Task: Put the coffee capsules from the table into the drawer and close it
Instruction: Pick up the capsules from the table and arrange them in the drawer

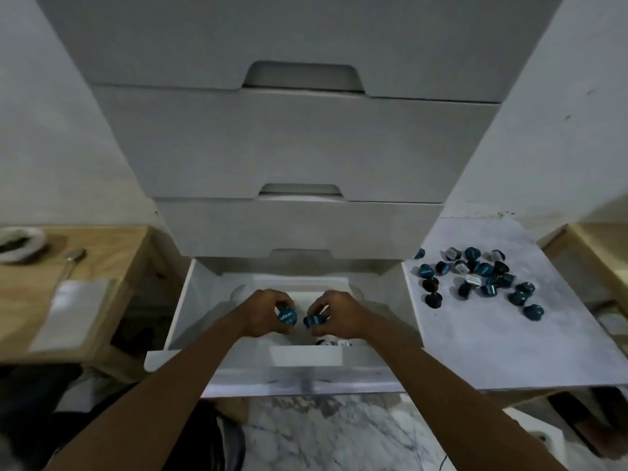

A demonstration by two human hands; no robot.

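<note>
Now, left hand (267, 309) pinches a blue capsule (287, 317) over the open drawer (306, 357), right hand (336, 312) pinches a second capsule (314, 320) beside it; capsule pile (475, 277) waits on table (492, 341), far right. Prob. light, stiff, slick: grip by sides.

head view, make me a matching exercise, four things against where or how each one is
Things:
1 spoon
2 capsule pile
3 left hand
4 drawer

Place or state:
a on the white table
b pulled out, lowest in the cabinet
c on the wooden table
d gripping a blue capsule

Pairs: 1-c, 2-a, 3-d, 4-b
</note>
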